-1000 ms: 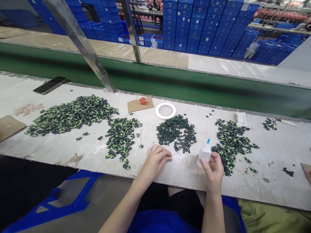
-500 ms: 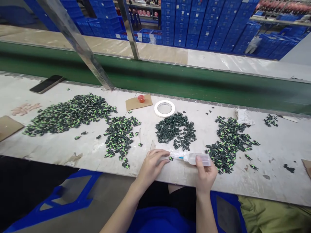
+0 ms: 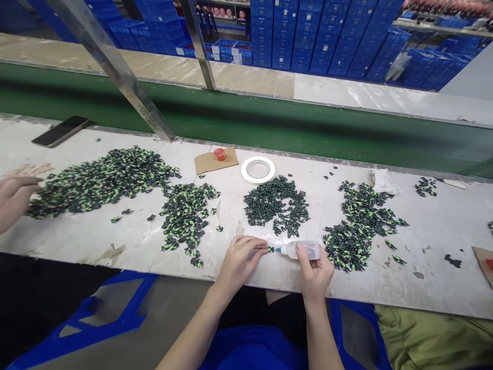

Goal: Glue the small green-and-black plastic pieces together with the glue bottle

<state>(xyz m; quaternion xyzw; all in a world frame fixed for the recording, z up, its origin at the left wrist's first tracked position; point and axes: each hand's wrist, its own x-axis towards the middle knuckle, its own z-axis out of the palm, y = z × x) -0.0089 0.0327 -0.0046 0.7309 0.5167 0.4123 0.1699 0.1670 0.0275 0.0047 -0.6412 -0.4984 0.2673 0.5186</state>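
Observation:
Between the fingertips of my left hand (image 3: 243, 259) is a small black-and-green piece (image 3: 271, 250), pinched near the table's front edge. My right hand (image 3: 315, 272) is closed around a translucent squeeze bottle (image 3: 304, 250) lying nearly level. Its blue tip (image 3: 278, 249) points left and meets the small piece or sits right beside it; which, I cannot tell. Just beyond my hands lies a heap of small dark green rod-shaped pieces (image 3: 265, 200). Heaps of black-and-green pieces lie to the left (image 3: 185, 216) and to the right (image 3: 358, 226).
A co-worker's hand (image 3: 15, 198) reaches in at the left by a larger heap (image 3: 111, 177). Behind are a phone (image 3: 61, 131), cardboard with a red cup (image 3: 219, 154), a white tape roll (image 3: 258, 170) and a knife (image 3: 452, 183). A metal post (image 3: 127, 85) rises at the back edge.
My right hand has moved the bottle left, bringing its blue tip up to the small piece. A co-worker's hand has come into view at the far left. The view has shifted slightly.

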